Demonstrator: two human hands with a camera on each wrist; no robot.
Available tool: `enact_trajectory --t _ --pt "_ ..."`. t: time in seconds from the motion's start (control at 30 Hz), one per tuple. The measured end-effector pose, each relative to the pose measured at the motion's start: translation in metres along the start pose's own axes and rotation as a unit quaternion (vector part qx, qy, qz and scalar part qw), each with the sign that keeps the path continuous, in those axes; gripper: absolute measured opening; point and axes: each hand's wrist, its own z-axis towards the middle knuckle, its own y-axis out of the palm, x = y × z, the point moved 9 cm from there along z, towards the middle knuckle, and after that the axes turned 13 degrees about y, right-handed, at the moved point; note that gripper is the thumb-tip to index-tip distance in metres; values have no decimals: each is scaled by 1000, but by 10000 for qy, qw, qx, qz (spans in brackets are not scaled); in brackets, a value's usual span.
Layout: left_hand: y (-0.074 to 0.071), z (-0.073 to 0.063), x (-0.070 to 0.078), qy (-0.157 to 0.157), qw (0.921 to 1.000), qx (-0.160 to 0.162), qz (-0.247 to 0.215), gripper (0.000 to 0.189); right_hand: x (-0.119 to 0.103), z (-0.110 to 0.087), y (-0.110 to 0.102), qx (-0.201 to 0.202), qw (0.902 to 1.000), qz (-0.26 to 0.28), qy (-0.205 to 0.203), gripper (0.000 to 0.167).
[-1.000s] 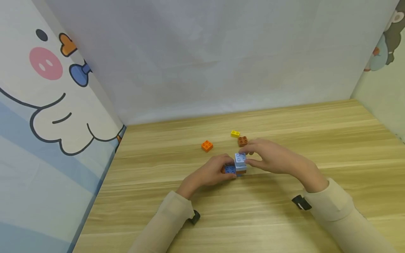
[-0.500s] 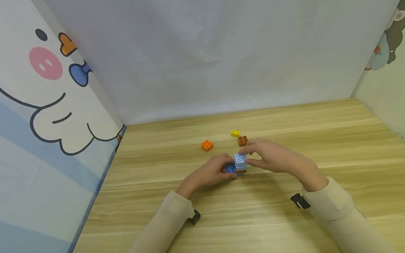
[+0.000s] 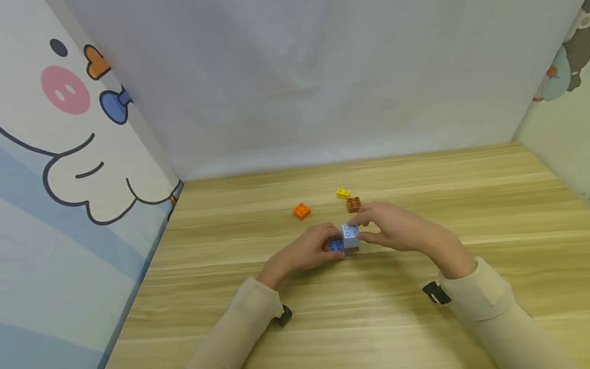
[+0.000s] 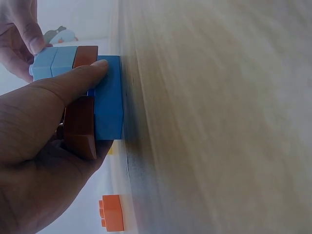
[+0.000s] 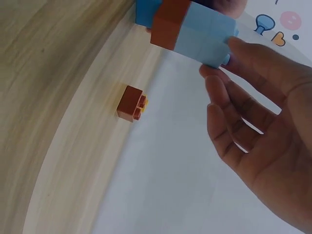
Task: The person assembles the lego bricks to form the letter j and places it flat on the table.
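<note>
Between the hands stands a stack of toy building blocks. At its base is a long blue block (image 4: 108, 109); a brown block (image 4: 80, 122) sits on one end. A second brown block (image 4: 86, 55) is on the other end, topped by two light blue blocks (image 3: 350, 233). The left hand (image 3: 308, 249) grips the base end, its thumb lying across the blue block in the left wrist view. My right hand (image 3: 396, 228) pinches the uppermost light blue block between thumb and fingers, and the right wrist view shows its other fingers loosely bent. In the head view, the left fingers partly cover the base.
Loose blocks lie beyond the hands on the wooden table (image 3: 221, 307): an orange one (image 3: 301, 211), a yellow one (image 3: 343, 193) and a brown one (image 3: 354, 204). A pale back wall (image 3: 322, 92) and printed side panels enclose the table.
The uppermost light blue block has settled squarely against the light blue one below, where an offset showed earlier. Both hands keep nearly the same place.
</note>
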Motion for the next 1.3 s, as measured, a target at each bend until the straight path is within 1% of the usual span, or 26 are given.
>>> enact_trajectory --t 0.27,0.53,0.83,1.0,1.17,1.3 --pt "1 2 -2 -24 10000 17 1 38 0 4 1 7 10000 -58 -38 21" --pt "1 0 0 -41 10000 -5 -44 40 0 4 2 -57 9998 115 -156 21" --pt "-1 0 -1 -13 10000 6 -63 39 0 5 -1 -72 9996 151 -238 21" --pt "-1 1 0 -8 10000 -26 -49 40 6 4 -2 -49 9998 115 -141 22" --pt "-1 1 -1 -68 9999 -65 54 40 12 6 -6 -24 9997 236 6 25" --pt "-1 1 -1 -88 9999 -66 71 39 15 9 -9 93 9996 263 48 25"
